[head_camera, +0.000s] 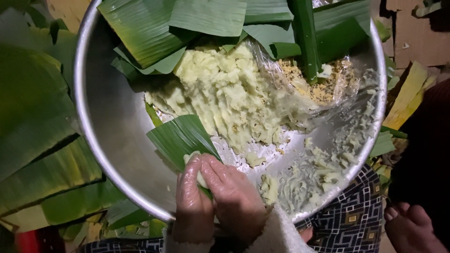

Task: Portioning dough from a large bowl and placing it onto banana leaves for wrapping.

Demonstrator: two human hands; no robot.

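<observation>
- Where the metal basin's near rim (140,199) curves, the left hand (193,206) and right hand (236,199), both in thin clear gloves, pinch one folded green leaf strip (180,136) holding a pale dough lump (192,157).
- Mashed yellow paste (225,93) lies mid-basin.
- A plastic bag of crumbs (314,86) sits at the far side.
- Loose banana leaves (37,117) lie outside the basin's left rim.

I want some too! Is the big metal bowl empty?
Not empty. The big round metal bowl holds a heap of pale yellow mash and green leaf pieces, though its near side is mostly scraped down.
</observation>
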